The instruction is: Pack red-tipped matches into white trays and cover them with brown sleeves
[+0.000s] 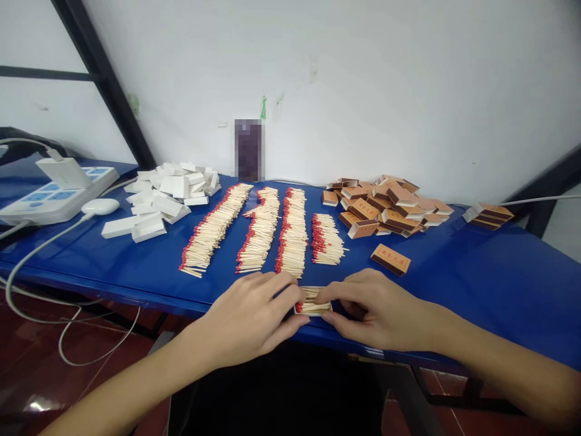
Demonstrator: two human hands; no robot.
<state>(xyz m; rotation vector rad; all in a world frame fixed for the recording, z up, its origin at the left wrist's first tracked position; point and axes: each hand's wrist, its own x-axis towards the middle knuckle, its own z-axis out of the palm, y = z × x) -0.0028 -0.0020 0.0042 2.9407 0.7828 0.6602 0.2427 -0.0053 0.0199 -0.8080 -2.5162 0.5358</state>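
Observation:
A small white matchbox tray (313, 313) with red-tipped matches (313, 307) in it lies at the front edge of the blue table. My left hand (261, 309) grips its left end, fingers on top and thumb along the near side. My right hand (363, 306) closes on the other end, its index finger on the matches inside. Just beyond my hands, loose matches (293, 233) lie in several long rows, red heads to the left. One orange matchbox sleeve (391, 259) lies apart, to the right of the rows.
White trays (170, 191) are heaped at the back left, orange matchbox sleeves (385, 203) at the back right. A few stacked matchboxes (489, 214) sit farther right. At the left are a power strip (59, 194) and white cables (27, 260). A blurred dark rectangle (249, 150) stands against the wall.

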